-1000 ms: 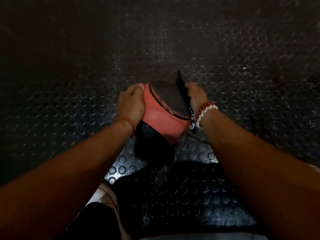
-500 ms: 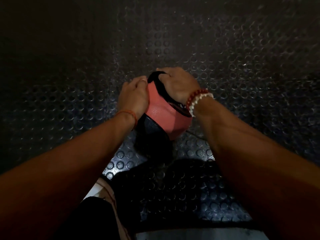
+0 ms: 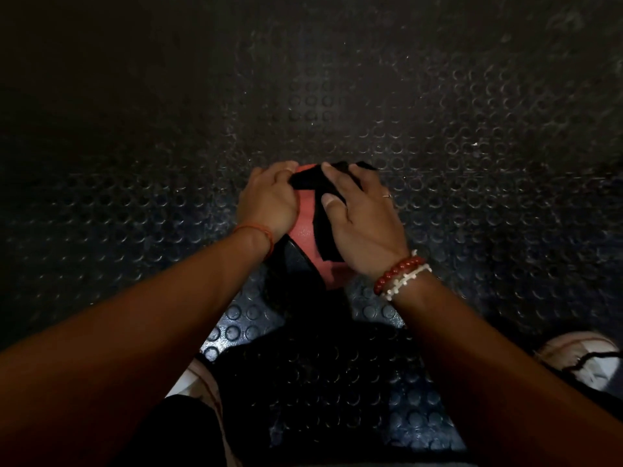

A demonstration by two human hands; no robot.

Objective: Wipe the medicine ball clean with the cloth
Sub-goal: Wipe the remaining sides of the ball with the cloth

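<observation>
Cloth [image 3: 305,182] lies under flat right hand [image 3: 365,227] atop medicine ball [image 3: 305,219], left hand [image 3: 268,200] gripping its edge.

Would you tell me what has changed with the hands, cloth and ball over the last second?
The right hand slid from the right side of the ball up over its top, dragging the black cloth across; its fingers now press the cloth flat. The left hand still holds the ball's left side, on the floor.

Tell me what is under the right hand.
A black cloth lies under the right hand, pressed on the red-and-black medicine ball. The ball's surface beneath cloth and palm is covered, so unseen.
</observation>
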